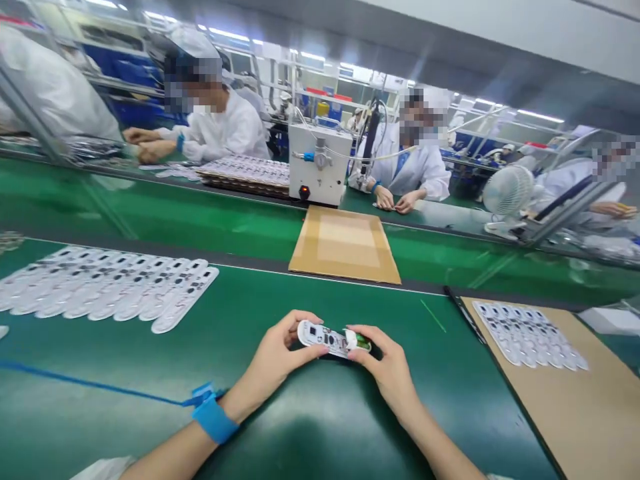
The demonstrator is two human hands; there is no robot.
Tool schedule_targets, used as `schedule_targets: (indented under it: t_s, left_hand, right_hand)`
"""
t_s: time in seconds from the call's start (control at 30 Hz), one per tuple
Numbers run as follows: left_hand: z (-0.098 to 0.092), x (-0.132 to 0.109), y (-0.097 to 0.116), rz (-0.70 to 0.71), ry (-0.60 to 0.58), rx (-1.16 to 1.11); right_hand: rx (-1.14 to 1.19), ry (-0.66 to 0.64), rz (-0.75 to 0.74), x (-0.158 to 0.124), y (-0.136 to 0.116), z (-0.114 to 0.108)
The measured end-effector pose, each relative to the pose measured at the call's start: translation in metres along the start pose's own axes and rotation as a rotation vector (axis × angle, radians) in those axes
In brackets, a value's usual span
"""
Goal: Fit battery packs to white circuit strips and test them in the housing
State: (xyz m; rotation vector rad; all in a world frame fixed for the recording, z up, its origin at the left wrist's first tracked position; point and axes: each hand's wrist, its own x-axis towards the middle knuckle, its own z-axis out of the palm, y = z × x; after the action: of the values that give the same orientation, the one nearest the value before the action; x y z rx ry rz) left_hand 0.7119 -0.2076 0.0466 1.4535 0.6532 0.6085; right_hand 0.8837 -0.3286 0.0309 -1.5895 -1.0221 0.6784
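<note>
Above the green bench top, a long white plastic housing with a circuit board inside is held level between both hands. My left hand pinches its left end, thumb along the near edge. At the right end, my right hand grips the same housing around a white part with a green, battery-like piece. Whether that green piece is fixed in the housing, I cannot tell. A blue wrist strap with a cord circles my left wrist.
Rows of similar white housings lie at left; more rest on a cardboard sheet at right. Another cardboard piece bridges the green conveyor. Beyond it stand a white machine box, a fan and co-workers in white.
</note>
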Motion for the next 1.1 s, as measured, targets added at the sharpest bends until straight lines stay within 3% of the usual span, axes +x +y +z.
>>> schedule_targets:
  t_s: [0.5,0.73,0.83,0.93,1.0,1.1]
  left_hand:
    - [0.006,-0.001,-0.001,0.007,-0.016,0.067]
    - [0.017,0.0,0.0,-0.039,0.117,-0.125]
    - [0.021,0.003,-0.003,0.038,0.13,-0.041]
    - [0.021,0.003,-0.005,0.08,0.04,0.108]
    - [0.021,0.002,-0.005,0.019,-0.087,0.046]
    - [0.021,-0.001,-0.004,-0.134,-0.225,-0.119]
  right_hand:
    - [-0.144,-0.046,-0.12,0.002,0.007,0.001]
    - [-0.22,-0.08,-0.2,-0.004,0.0,0.009]
    - [-0.085,-0.102,-0.029,-0.012,-0.008,0.019]
    - [0.325,-0.207,0.244,-0.021,-0.017,0.028]
    - [0.514,-0.241,0.338,-0.026,-0.022,0.031]
    - [0.614,-0.241,0.371,-0.031,-0.027,0.034]
